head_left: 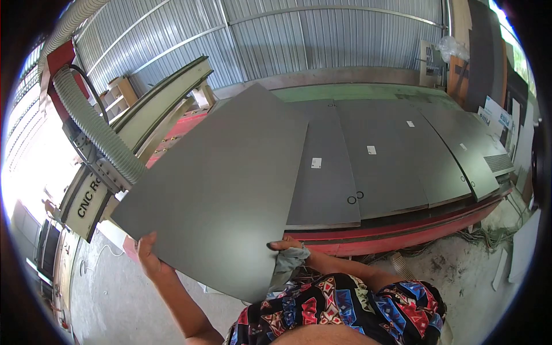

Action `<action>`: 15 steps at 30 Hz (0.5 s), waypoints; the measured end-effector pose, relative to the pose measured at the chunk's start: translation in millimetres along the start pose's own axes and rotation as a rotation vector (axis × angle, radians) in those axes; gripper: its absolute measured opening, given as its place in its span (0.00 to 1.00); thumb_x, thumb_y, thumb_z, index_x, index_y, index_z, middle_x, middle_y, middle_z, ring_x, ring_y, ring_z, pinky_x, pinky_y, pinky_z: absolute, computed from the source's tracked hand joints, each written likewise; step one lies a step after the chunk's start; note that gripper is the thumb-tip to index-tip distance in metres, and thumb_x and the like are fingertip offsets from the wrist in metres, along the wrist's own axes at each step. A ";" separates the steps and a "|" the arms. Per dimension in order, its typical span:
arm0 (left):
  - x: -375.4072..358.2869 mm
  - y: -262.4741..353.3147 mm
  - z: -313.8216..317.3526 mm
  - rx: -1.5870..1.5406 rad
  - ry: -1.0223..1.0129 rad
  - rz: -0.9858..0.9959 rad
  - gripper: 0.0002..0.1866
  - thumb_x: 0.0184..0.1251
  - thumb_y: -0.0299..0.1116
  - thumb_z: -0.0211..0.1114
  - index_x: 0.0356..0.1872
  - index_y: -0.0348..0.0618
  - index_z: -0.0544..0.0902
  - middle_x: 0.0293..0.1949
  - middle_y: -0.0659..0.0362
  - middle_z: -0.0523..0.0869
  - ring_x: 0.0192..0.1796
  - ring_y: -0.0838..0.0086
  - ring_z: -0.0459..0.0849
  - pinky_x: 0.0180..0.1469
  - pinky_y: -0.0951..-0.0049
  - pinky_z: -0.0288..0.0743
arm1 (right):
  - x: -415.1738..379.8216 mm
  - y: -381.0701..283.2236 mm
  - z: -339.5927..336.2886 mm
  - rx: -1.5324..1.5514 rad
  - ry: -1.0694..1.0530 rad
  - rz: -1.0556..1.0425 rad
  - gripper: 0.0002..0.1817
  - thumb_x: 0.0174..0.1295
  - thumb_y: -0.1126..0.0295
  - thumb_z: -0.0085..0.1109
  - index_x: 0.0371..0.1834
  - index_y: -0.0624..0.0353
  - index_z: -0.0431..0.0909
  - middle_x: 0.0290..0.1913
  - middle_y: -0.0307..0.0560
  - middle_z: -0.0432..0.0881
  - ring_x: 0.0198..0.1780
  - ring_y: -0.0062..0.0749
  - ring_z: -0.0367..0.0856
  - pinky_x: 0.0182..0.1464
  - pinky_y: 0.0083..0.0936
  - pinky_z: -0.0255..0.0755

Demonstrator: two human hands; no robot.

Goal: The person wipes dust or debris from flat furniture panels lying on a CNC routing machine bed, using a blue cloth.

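A large flat grey panel point(224, 184) is held tilted in front of me, its far corner raised over the machine bed. My left hand point(150, 259) grips its left near edge, fingers partly hidden by the board. On the right edge, my right hand point(287, 245) clamps the panel with the thumb on top. A crumpled grey-green cloth point(289, 265) hangs from that same hand. Beyond, several grey panels point(385, 167) lie side by side on the bed, some bearing small white labels point(371, 150) and dark rings point(352, 200).
A CNC router gantry point(86, 198) with a ribbed hose point(98, 123) stands at the left. The bed's red edge point(397, 237) runs across in front. Cables point(500, 234) lie on the concrete floor at the right. Boards point(486, 63) lean by the corrugated metal wall point(345, 43).
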State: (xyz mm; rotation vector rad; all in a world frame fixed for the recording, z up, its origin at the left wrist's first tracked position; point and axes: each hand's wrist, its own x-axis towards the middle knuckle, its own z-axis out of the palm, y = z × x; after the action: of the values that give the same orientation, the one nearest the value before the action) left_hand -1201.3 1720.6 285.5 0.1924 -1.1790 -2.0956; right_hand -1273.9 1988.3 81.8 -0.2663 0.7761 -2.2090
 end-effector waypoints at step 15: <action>-13.6 -70.5 -125.2 -0.276 0.212 -0.215 0.16 0.45 0.27 0.58 0.38 0.29 0.76 0.38 0.47 0.81 0.39 0.56 0.82 0.44 0.59 0.80 | 1.8 -8.2 -27.5 -0.389 0.164 0.125 0.30 0.47 0.71 0.71 0.55 0.67 0.72 0.48 0.49 0.81 0.47 0.31 0.81 0.53 0.25 0.74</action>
State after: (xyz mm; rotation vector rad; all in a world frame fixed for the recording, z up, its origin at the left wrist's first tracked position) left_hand -1171.5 1666.4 155.1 0.4156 -0.7632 -2.3318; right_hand -1291.4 2003.5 64.9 -0.2201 1.2800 -1.9670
